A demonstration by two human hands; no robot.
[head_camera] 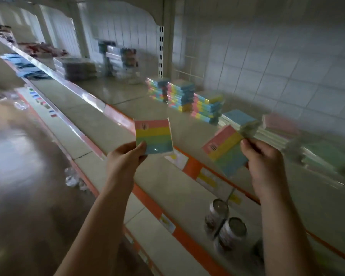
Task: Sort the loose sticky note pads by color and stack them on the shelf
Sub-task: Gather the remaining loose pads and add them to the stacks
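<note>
My left hand [124, 158] pinches a striped pad [153, 136] of pink, yellow, green and blue bands by its lower left corner, held upright in front of the shelf edge. My right hand [265, 158] grips a second striped pad [225, 150], tilted to the right. On the shelf [127, 92] behind stand three stacks of striped pads [180, 95]. To their right lie a blue-topped stack [239, 119], a pink stack [281, 123] and a green stack [325, 156].
An orange price rail [189, 166] runs along the shelf's front edge. Two dark jars [225, 226] stand on the lower shelf. Other stationery packs [116, 56] sit further left. A white wire grid backs the shelf.
</note>
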